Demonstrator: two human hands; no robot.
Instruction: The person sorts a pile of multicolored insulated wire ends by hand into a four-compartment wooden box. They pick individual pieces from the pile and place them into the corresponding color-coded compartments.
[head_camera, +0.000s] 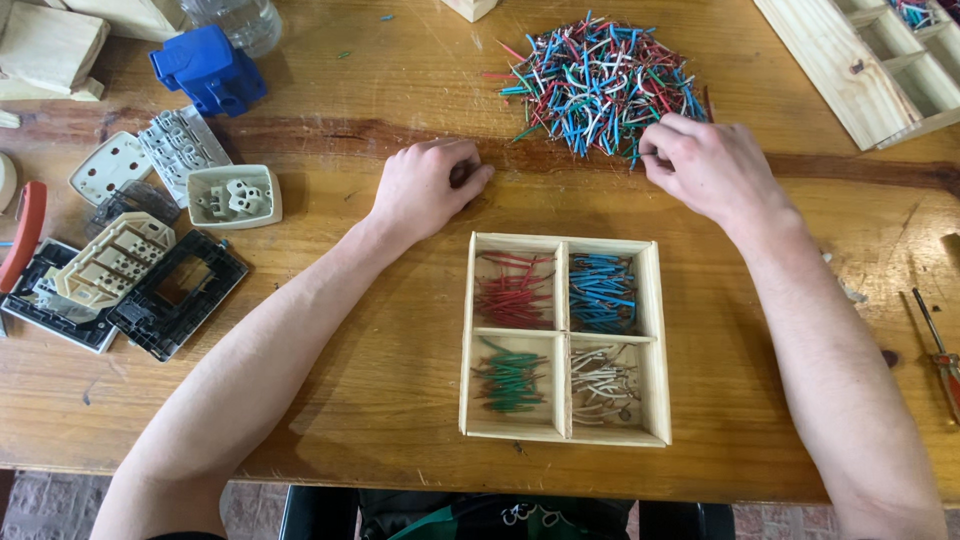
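Heap of short cut wires (600, 85) in red, blue, green and white, lying on the far side of the wooden desk (330, 400), just beyond both hands. Right hand (705, 165) at the heap's near right edge, fingertips pinched together on the outermost wire ends; whether one wire is actually caught in that grip cannot be told. Left hand (425, 185) resting knuckles-up on the bare desk, left of the heap and apart from it, fingers curled into a loose closed grip with nothing visible inside.

Nearer the body, between the two forearms: small square tray of pale wood (655, 350), split into four compartments. Red wires (512, 290) in the far left compartment, blue wires (603, 292) in the far right, green wires (510, 380) in the near left, white wires (603, 382) in the near right. Each colour alone in its own compartment.

Far left of the desk: scattered plastic socket and switch parts, among them a cream socket insert (233, 195), a black rectangular frame (180, 293) and a blue plastic block (208, 68). Clear bottle (240, 20) just behind the blue block. Offcuts of pale wood (50, 45) in the far left corner. Larger pale wooden divided tray (850, 70) at the far right, holding a few coloured wires in one compartment. Small red-handled screwdriver (940, 350) at the right edge of the desk, well apart from both hands.
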